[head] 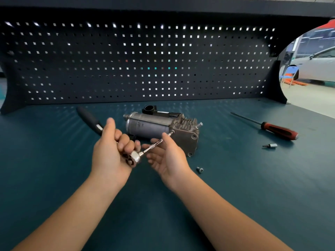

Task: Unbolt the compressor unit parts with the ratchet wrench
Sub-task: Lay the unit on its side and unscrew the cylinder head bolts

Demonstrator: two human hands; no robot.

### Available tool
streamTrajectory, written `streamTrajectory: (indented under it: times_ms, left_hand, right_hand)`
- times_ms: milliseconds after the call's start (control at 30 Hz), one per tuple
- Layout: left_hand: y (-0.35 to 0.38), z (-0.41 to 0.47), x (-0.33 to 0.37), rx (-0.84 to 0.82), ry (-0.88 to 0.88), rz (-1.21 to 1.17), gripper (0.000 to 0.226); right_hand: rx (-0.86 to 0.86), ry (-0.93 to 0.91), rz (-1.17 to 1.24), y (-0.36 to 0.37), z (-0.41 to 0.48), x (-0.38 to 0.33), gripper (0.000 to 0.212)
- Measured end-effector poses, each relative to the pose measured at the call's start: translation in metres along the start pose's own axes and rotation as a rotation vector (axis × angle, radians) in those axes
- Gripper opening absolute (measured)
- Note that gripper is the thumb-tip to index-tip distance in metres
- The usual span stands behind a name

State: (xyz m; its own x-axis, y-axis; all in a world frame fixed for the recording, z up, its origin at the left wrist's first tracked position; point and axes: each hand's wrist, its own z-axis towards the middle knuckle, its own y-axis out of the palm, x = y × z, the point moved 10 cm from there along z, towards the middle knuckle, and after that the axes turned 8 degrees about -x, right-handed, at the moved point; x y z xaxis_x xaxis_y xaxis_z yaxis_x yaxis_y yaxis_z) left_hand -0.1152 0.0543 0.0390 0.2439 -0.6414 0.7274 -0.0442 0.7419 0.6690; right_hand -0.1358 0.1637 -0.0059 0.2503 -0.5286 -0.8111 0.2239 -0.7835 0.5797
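Left hand [110,151] grips the ratchet [136,156] at its head; right hand [166,156] lightly pinches the extension [154,144], guiding it onto a bolt [172,132] of the compressor [154,125] lying on the desk [235,178]. Risk: a tilted extension may slip and round the bolt

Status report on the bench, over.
Left hand grips ratchet. Right hand pinches extension, tip at compressor. Loose bolt lies nearby, nothing blocking.
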Motion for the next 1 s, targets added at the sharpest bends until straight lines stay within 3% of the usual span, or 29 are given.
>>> streamTrajectory:
  times_ms: [67, 200, 300, 400, 467, 567, 633, 833, 1000]
  left_hand:
    - [-0.006, 0.0, -0.009, 0.044, -0.067, -0.194, 0.05]
    - [-0.004, -0.001, -0.012, 0.071, -0.055, -0.264, 0.048]
    - [-0.002, -0.001, -0.015, 0.073, -0.066, -0.276, 0.044]
    - [-0.002, -0.002, -0.018, 0.05, -0.081, -0.22, 0.044]
    - [-0.001, -0.002, -0.018, 0.033, -0.079, -0.201, 0.045]
    - [0.007, -0.005, -0.018, -0.016, -0.06, -0.178, 0.051]
    - [0.011, -0.007, -0.017, -0.054, -0.053, -0.141, 0.054]
    - [0.024, -0.013, -0.014, -0.141, -0.028, -0.061, 0.053]
    - [0.026, -0.015, -0.012, -0.163, -0.019, -0.026, 0.049]
  right_hand:
    - [-0.037, 0.026, -0.072, 0.013, -0.006, 0.009, 0.033]
    - [-0.036, 0.01, -0.28, 0.022, -0.017, 0.007, 0.04]
    - [-0.049, -0.01, -0.726, 0.029, -0.028, -0.001, 0.057]
    - [-0.011, -0.209, -1.246, 0.04, -0.049, -0.022, 0.066]
    - [0.095, -0.411, -1.408, 0.044, -0.066, -0.042, 0.058]
    - [0.212, -0.853, -1.537, 0.061, -0.09, -0.064, 0.035]
    - [0.248, -1.013, -1.575, 0.07, -0.097, -0.066, 0.023]
    - [0.32, -1.088, -1.526, 0.07, -0.103, -0.068, 0.025]
    - [0.388, -1.215, -1.652, 0.078, -0.108, -0.068, 0.032]
